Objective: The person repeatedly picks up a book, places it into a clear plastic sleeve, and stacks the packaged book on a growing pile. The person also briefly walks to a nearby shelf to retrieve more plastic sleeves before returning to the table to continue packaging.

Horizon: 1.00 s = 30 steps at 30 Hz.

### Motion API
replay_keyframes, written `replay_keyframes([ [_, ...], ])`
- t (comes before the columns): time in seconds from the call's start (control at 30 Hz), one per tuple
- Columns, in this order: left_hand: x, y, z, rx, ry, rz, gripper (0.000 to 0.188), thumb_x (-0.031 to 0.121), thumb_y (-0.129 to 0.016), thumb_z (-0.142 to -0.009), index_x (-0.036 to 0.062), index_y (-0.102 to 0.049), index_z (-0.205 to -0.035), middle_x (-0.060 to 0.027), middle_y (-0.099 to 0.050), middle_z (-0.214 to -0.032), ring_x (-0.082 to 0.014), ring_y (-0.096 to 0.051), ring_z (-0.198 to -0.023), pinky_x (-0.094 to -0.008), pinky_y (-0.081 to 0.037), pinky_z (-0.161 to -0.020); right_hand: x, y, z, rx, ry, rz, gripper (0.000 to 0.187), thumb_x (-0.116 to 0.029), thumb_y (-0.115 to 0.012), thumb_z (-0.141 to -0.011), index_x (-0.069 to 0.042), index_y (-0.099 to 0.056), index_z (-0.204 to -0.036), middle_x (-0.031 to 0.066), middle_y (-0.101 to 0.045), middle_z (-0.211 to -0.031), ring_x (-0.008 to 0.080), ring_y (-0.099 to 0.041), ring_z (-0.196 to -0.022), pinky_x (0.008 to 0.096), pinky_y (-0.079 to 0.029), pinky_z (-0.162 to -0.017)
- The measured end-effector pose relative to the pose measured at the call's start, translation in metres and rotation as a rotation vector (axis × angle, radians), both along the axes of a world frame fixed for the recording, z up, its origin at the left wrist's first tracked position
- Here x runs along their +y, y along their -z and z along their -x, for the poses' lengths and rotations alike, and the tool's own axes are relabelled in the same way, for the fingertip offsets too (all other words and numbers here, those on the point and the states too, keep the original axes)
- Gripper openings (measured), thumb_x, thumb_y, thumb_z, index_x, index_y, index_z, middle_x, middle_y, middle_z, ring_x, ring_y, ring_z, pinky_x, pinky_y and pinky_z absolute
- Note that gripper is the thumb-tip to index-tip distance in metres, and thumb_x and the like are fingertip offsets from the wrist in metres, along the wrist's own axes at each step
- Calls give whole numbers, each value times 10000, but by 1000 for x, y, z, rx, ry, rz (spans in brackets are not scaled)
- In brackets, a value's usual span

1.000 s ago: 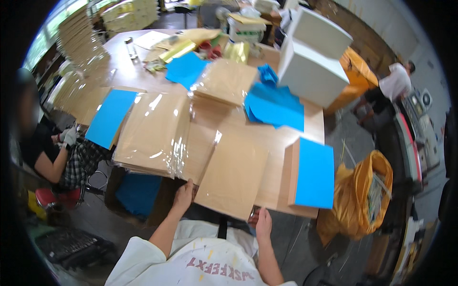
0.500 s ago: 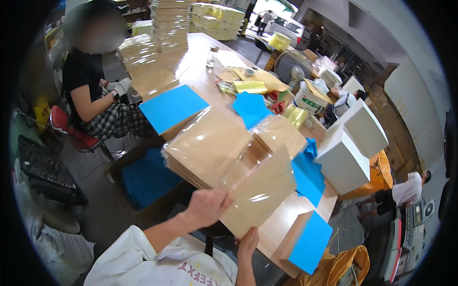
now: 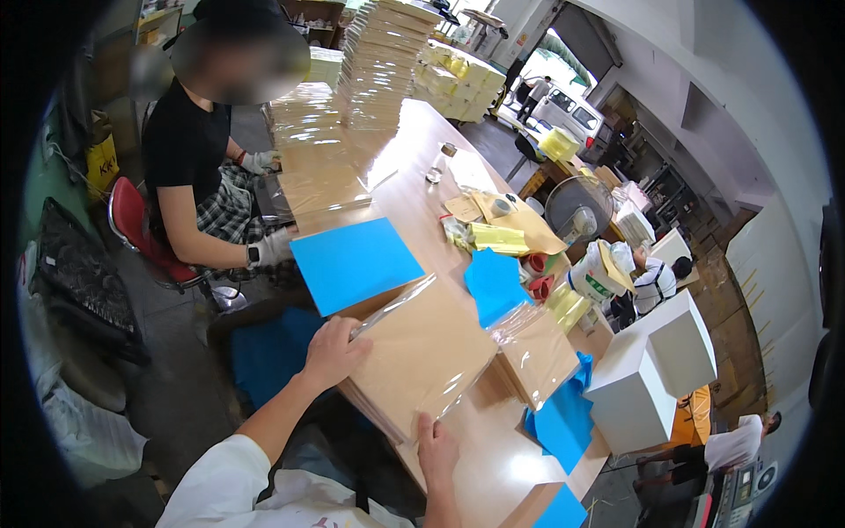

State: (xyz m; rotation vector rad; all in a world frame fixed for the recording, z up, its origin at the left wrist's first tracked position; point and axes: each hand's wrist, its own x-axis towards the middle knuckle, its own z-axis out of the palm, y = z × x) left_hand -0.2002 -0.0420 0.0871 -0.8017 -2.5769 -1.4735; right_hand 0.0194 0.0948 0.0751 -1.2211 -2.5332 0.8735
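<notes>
A flat brown board in a clear plastic sleeve (image 3: 431, 348) lies over a stack of similar boards at the table's near edge. My left hand (image 3: 337, 354) grips its left corner, fingers bent over the plastic edge. At the near corner my right hand (image 3: 437, 451) pinches the sleeve, thumb on top and fingertips partly hidden. Just beyond sits a bright blue sheet (image 3: 358, 264) on a brown pile. To the right is a smaller stack of plastic-wrapped brown boards (image 3: 541, 354).
Across the left corner sits a co-worker wearing gloves (image 3: 271, 246), near tall wrapped stacks (image 3: 383, 66). Blue sheets (image 3: 563, 427), a white box (image 3: 634, 392) and a blue-topped brown block (image 3: 539, 510) are at right. A glass bottle (image 3: 437, 165) and a fan (image 3: 578, 209) stand farther back.
My hands have brought the sleeved board leftward, from beside the stack to over it. The co-worker's gloved hands have moved apart, one now beside the blue sheet. My view has shifted.
</notes>
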Motion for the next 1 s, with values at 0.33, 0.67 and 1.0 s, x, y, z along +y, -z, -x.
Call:
replay_keyframes([
  [0.33, -16, -12, 11, -265, 5, -16, 322, 304, -694, -855, 38, -654, -1032, -104, -607, -909, -220, -626, -817, -325, -506, -725, 38, 44, -70, 148, 116, 910, 329, -313, -474, -984, -37, -653, -980, 118, -652, -771, 268, -614, -646, 352, -527, -614],
  [0.67, -161, 44, -58, -324, -511, -37, 190, 183, -673, -858, 32, -671, -973, -118, -688, -890, -225, -682, -803, -337, -538, -723, 82, 132, -107, -274, -519, 414, 374, -365, -491, -977, -56, -623, -813, 106, -613, -674, 222, -565, -581, 386, -474, -569],
  [1.0, -384, 308, -345, -715, -723, 665, 253, 93, -504, -833, 47, -735, -925, -200, -693, -934, -313, -665, -870, -461, -526, -750, 20, 117, 61, -523, -1171, 283, 371, -374, -512, -964, -41, -638, -858, 144, -638, -776, 234, -594, -682, 408, -487, -626],
])
